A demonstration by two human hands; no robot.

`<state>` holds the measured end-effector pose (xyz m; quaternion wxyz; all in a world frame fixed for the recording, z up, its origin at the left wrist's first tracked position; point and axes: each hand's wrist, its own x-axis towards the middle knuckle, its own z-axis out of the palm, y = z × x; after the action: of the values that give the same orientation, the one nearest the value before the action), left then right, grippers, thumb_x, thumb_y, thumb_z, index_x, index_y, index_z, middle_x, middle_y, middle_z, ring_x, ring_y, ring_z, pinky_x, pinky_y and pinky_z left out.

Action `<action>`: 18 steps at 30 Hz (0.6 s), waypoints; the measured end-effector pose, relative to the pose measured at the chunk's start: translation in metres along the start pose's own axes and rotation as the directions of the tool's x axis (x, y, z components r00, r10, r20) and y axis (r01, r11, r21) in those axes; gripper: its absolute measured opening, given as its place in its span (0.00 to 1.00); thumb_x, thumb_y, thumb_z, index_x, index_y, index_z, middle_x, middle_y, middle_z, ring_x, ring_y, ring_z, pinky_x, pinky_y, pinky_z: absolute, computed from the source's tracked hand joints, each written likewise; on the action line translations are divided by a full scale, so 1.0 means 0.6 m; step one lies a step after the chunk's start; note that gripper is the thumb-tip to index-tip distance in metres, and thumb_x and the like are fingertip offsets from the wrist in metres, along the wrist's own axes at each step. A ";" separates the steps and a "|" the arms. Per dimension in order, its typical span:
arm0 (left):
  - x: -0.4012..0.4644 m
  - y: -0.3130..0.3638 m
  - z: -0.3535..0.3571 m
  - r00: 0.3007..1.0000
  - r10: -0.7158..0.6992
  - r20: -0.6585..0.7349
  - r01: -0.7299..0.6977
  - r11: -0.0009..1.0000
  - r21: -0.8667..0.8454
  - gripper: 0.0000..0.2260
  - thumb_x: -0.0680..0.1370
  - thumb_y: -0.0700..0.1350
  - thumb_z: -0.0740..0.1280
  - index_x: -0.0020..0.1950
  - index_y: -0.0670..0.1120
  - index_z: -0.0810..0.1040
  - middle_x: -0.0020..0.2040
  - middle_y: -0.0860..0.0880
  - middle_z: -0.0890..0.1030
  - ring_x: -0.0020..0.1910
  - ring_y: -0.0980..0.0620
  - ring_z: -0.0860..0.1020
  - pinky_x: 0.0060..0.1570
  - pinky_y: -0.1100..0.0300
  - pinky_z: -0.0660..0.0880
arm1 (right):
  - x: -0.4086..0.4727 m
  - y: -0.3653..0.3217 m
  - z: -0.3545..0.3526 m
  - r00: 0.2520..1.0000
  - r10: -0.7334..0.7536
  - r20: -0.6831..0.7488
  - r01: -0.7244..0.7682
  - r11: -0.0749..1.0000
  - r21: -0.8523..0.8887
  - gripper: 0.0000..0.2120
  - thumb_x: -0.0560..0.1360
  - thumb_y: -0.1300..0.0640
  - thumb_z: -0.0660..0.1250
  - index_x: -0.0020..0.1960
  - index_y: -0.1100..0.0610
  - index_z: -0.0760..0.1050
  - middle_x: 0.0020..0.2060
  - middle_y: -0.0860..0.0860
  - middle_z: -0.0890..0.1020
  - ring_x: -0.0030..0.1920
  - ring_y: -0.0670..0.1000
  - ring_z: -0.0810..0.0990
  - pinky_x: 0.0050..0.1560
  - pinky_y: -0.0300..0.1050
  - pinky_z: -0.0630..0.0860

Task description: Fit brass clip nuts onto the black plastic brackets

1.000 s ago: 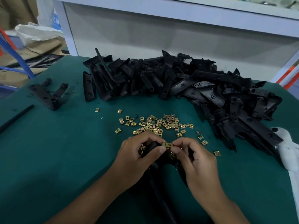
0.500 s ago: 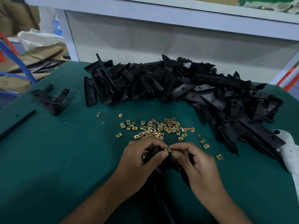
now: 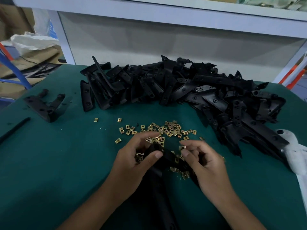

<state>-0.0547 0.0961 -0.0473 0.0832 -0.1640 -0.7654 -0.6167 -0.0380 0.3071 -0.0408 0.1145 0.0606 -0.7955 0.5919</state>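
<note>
Left hand (image 3: 134, 161) grips a black plastic bracket (image 3: 159, 153) near the table's front edge; right hand (image 3: 202, 158) pinches one small brass clip nut (image 3: 182, 148) just beside it. That nut could easily slip or go on crooked if it's misaligned.

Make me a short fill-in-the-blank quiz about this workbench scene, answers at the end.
1. The left hand grips a ____ plastic bracket.
2. The right hand pinches a single brass ____.
3. The loose clip nuts lie on a ____ mat.

Answers: black; clip nut; green
</note>
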 end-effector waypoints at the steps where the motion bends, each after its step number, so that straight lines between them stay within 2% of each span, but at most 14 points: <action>1: -0.001 0.001 0.002 1.000 0.000 0.009 0.000 1.000 -0.008 0.16 0.74 0.59 0.70 0.61 0.67 0.76 0.44 0.61 0.80 0.45 0.60 0.79 0.45 0.74 0.71 | -0.001 0.000 0.000 1.000 0.003 0.003 -0.003 1.000 0.024 0.08 0.75 0.50 0.71 0.54 0.43 0.82 0.35 0.50 0.73 0.36 0.44 0.70 0.40 0.32 0.69; 3: -0.003 -0.002 0.005 0.999 0.002 0.039 -0.002 1.000 -0.009 0.15 0.72 0.59 0.72 0.59 0.66 0.78 0.46 0.61 0.81 0.48 0.60 0.80 0.46 0.75 0.71 | -0.001 -0.002 -0.001 0.999 0.028 0.019 -0.030 0.994 0.105 0.06 0.76 0.51 0.73 0.53 0.46 0.81 0.35 0.45 0.74 0.37 0.44 0.69 0.40 0.32 0.70; 7: -0.007 -0.008 0.007 0.996 -0.012 0.092 0.015 0.999 -0.041 0.16 0.71 0.61 0.73 0.57 0.65 0.79 0.48 0.56 0.83 0.52 0.55 0.82 0.51 0.67 0.76 | -0.001 -0.013 -0.001 0.996 0.064 0.061 -0.073 0.985 0.159 0.09 0.73 0.46 0.73 0.51 0.46 0.83 0.36 0.56 0.75 0.39 0.46 0.75 0.40 0.35 0.72; 11: -0.008 -0.004 0.010 0.992 0.000 0.125 0.011 0.997 -0.080 0.15 0.71 0.60 0.74 0.57 0.64 0.80 0.46 0.56 0.84 0.49 0.56 0.83 0.47 0.70 0.77 | -0.001 -0.023 -0.005 0.959 0.180 0.218 -0.248 0.907 0.341 0.07 0.73 0.53 0.72 0.51 0.50 0.85 0.39 0.46 0.83 0.41 0.44 0.81 0.42 0.36 0.77; 15: -0.009 0.004 0.014 0.990 0.015 0.139 0.001 0.993 -0.115 0.14 0.71 0.57 0.75 0.56 0.63 0.81 0.45 0.56 0.84 0.48 0.58 0.83 0.49 0.70 0.76 | -0.002 -0.033 -0.010 0.917 0.280 0.284 -0.378 0.835 0.401 0.11 0.69 0.50 0.75 0.50 0.53 0.85 0.45 0.53 0.85 0.46 0.50 0.83 0.47 0.42 0.79; 18: -0.008 0.006 0.014 0.988 0.023 0.154 -0.004 0.993 -0.120 0.14 0.71 0.58 0.75 0.56 0.63 0.81 0.46 0.56 0.84 0.48 0.57 0.83 0.50 0.70 0.76 | -0.002 -0.037 -0.008 0.906 0.303 0.294 -0.408 0.806 0.428 0.09 0.69 0.54 0.74 0.48 0.54 0.86 0.46 0.56 0.86 0.46 0.52 0.84 0.46 0.43 0.80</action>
<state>-0.0480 0.1042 -0.0473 0.0177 -0.2215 -0.7302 -0.6461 -0.0310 0.3050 -0.0193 -0.1030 -0.0011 -0.6282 0.7712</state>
